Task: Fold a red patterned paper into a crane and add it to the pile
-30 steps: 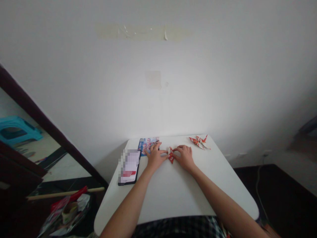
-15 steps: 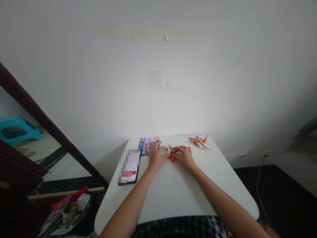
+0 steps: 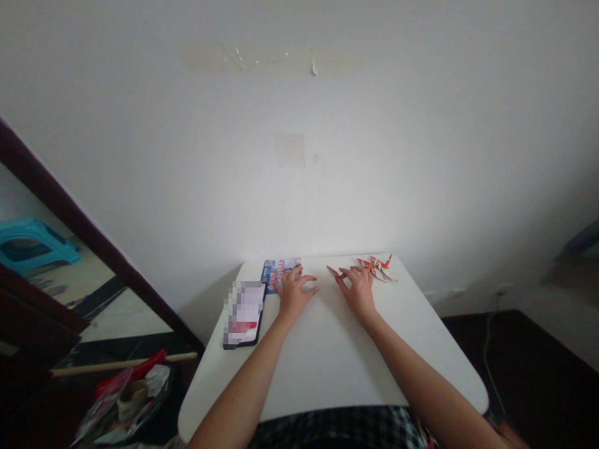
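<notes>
My right hand (image 3: 358, 288) pinches a small red-and-white folded paper piece (image 3: 332, 270), of which only a thin tip shows past the fingers. Thumb and fingers of my left hand (image 3: 296, 292) are apart with nothing between them, over the table by the right edge of a blue printed booklet (image 3: 272, 274). Beyond my right hand, at the table's far right corner, lie red-and-white folded paper figures (image 3: 381, 267) with pointed tips, partly overlapping each other; their number is hard to tell.
A phone (image 3: 246, 315) with a blurred screen lies on the left of the white table (image 3: 327, 368). Behind the table rises a white wall (image 3: 374, 174). On the floor at left sits a plastic-lined bin (image 3: 128, 399), and a blue plastic stool (image 3: 42, 240) shows further back.
The paper piece has left my left fingers and moved right and slightly away in my right hand, turned nearly edge-on. My left hand has stayed almost in place, its fingers parted.
</notes>
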The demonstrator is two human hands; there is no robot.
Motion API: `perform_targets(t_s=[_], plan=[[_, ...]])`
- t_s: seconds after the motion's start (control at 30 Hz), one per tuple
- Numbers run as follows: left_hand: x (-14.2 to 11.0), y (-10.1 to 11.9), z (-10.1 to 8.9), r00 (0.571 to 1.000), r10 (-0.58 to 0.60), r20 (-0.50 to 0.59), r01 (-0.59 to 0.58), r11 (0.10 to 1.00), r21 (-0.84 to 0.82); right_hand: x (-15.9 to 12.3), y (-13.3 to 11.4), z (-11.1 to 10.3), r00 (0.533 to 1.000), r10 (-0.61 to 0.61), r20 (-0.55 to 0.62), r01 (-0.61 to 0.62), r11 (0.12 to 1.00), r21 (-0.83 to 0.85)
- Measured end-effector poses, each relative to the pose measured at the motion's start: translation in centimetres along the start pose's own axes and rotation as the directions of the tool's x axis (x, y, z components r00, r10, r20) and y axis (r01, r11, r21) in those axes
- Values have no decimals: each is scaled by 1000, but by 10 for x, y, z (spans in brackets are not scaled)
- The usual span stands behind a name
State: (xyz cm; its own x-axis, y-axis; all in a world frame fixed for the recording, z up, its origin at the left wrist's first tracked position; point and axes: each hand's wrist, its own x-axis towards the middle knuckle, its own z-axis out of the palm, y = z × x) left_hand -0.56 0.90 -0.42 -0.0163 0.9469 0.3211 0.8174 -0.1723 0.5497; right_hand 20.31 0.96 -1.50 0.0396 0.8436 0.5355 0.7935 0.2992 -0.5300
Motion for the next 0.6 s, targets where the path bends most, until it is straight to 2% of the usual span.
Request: perform_targets(t_s=[0.07,0.17,0.43,0.6], plan=[[0,0,0,1000,-1,-14,1,1000,0,-1,1,-1,999,-43,-16,42,997,-61],[0,1,1,1000,-7,-29,7,1000,5,-2,0,-1,998,-67,21,69,992,-102],[-1,1,0,1000,-16,-19,16,1000,5,-5,-7,-3,985,-45,166,71,985,-155],[-1,-1,2,1000,-13,7,13,999,29,-5,-10,-3,979,-54,194,86,984,-156]])
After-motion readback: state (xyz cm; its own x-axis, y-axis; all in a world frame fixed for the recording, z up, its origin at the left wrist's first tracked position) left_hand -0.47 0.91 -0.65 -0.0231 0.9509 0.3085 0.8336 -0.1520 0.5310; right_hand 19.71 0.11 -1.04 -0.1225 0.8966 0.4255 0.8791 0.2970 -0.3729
